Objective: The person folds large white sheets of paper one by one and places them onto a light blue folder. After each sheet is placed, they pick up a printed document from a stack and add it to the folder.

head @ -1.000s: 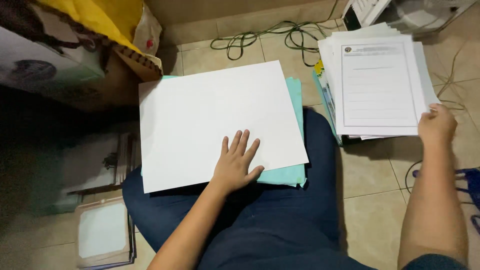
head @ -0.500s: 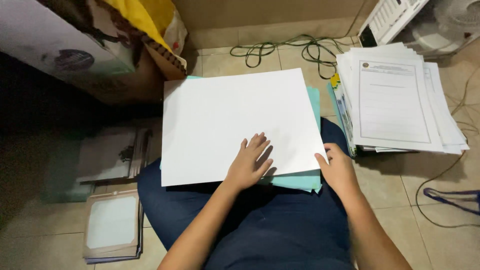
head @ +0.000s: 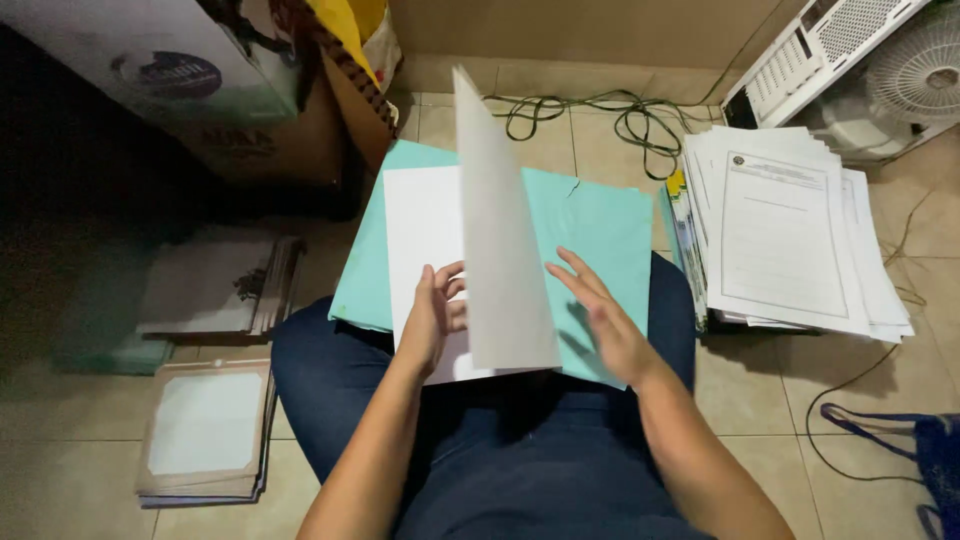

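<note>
A white sheet [head: 500, 240] stood nearly upright over a teal folder [head: 600, 230] on the person's lap, lifted mid-turn. The left hand [head: 432, 318] curled around the sheet's lower edge, gripping it, above more white paper [head: 420, 215]. The right hand [head: 600, 318] lay open, fingers spread, on the folder. A paper stack [head: 790, 235] sat on the floor to the right.

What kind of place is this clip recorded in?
Probably a room in a home or small office, with the person seated on the tiled floor. A stack of printed forms, a cardboard box, a fan and loose cables lie around.
</note>
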